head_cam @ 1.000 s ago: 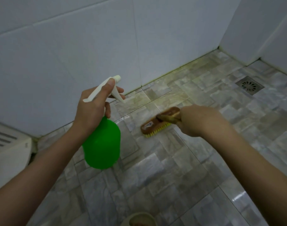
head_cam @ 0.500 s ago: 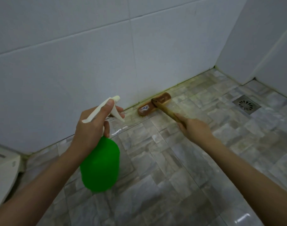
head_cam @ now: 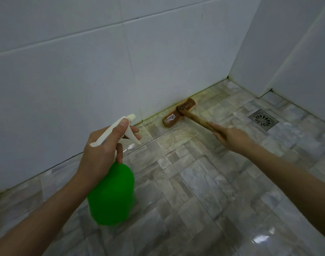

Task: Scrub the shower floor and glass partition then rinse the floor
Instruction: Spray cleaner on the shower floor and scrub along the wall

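My left hand (head_cam: 104,150) grips the white trigger head of a green spray bottle (head_cam: 111,196), held above the floor at the lower left, thumb on top of the nozzle. My right hand (head_cam: 230,137) holds the wooden handle of a brown scrub brush (head_cam: 180,112). The brush head lies on the grey stone-patterned floor tiles (head_cam: 204,182), right against the base of the white wall where the grout is yellow-green. The glass partition is not in view.
A white tiled wall (head_cam: 102,71) runs along the left and back. A second white wall (head_cam: 296,52) closes the right corner. A round metal floor drain (head_cam: 263,120) sits at the right. Wet glare shows on the floor at the lower right.
The brush has moved from the open floor up to the wall base and slid a little further right along the grout. My right arm has stretched out. The bottle stays in my left hand.
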